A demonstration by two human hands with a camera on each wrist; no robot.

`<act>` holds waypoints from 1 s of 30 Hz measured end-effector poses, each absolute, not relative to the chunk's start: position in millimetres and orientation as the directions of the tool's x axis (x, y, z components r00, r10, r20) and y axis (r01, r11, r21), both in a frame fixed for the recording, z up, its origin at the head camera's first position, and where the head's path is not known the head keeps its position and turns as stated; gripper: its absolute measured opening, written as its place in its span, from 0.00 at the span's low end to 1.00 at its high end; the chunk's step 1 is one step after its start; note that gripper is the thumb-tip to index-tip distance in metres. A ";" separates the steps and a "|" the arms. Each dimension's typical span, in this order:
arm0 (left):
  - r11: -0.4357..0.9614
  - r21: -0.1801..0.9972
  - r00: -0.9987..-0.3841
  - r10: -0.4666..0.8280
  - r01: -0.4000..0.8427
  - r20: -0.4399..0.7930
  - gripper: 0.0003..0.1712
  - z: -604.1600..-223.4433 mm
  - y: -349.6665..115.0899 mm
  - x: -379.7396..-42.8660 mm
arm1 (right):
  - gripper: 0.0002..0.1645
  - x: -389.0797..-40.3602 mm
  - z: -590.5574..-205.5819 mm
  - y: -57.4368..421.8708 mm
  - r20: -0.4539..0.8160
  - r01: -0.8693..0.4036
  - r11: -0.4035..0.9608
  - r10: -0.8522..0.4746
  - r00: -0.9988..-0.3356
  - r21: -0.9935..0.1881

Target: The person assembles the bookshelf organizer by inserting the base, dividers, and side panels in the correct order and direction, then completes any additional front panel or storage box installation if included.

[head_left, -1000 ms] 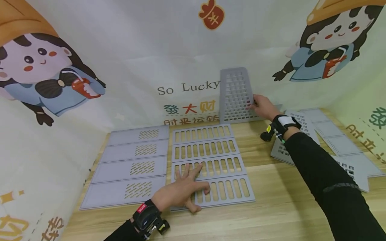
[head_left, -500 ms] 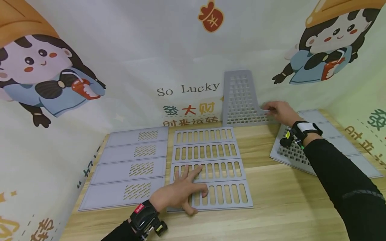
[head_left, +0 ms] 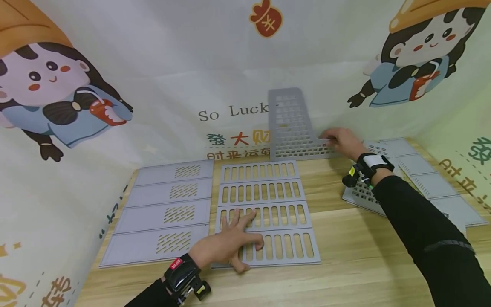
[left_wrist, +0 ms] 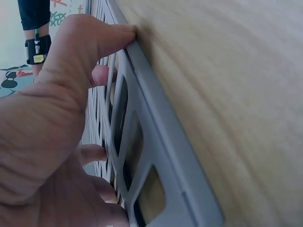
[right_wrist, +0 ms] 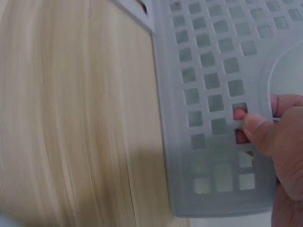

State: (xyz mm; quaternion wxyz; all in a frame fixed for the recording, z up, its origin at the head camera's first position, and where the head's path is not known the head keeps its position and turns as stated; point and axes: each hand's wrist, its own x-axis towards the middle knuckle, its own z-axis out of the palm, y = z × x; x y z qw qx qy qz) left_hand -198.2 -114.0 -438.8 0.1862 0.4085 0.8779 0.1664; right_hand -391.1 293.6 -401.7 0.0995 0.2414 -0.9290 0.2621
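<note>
At the back, a grey L-shaped panel with rows of square holes stands upright against the wall sheet. My right hand pinches its short arm beside the curved inner corner. In the right wrist view the thumb presses the near face, and fingertips behind show through the holes. My left hand rests spread on a grey slotted panel, one of several slotted strips lying in a block. The left wrist view has the thumb on this panel's front edge and the other fingers over its slots.
On the left lies a block of grey panels with slanted slits. At the right, square-holed panels partly overlap plain-looking grey strips, with the right forearm above them. Printed sheet walls enclose the wooden table.
My right hand's grip has shifted onto the L-shaped panel's short arm. That panel has gone slightly right, then back left along the wall. My left hand stays nearly still.
</note>
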 end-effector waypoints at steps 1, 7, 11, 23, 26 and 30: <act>0.614 0.443 -0.601 0.776 0.653 -0.189 0.26 -439.2 -114.4 -198.0 | 0.11 -392.5 -402.7 288.5 0.318 -0.506 0.741 -0.398 -0.860 -0.442; 0.632 0.437 -0.624 0.759 0.640 -0.184 0.26 -440.0 -116.8 -197.0 | 0.09 -395.7 -406.0 279.1 0.349 -0.532 0.729 -0.410 -0.843 -0.430; 0.640 0.426 -0.628 0.755 0.639 -0.192 0.27 -439.1 -117.1 -197.2 | 0.10 -390.5 -405.8 295.5 0.332 -0.511 0.758 -0.399 -0.855 -0.406; 0.642 0.424 -0.615 0.757 0.639 -0.219 0.27 -436.2 -113.4 -194.1 | 0.15 -384.6 -421.2 319.7 0.338 -0.473 0.752 -0.344 -0.876 -0.460; 0.637 0.421 -0.606 0.763 0.646 -0.223 0.27 -437.2 -111.6 -194.1 | 0.14 -384.5 -422.4 324.3 0.336 -0.467 0.747 -0.338 -0.879 -0.472; 0.638 0.411 -0.603 0.764 0.651 -0.230 0.27 -437.7 -111.1 -195.8 | 0.11 -387.4 -419.6 325.1 0.336 -0.469 0.740 -0.339 -0.879 -0.482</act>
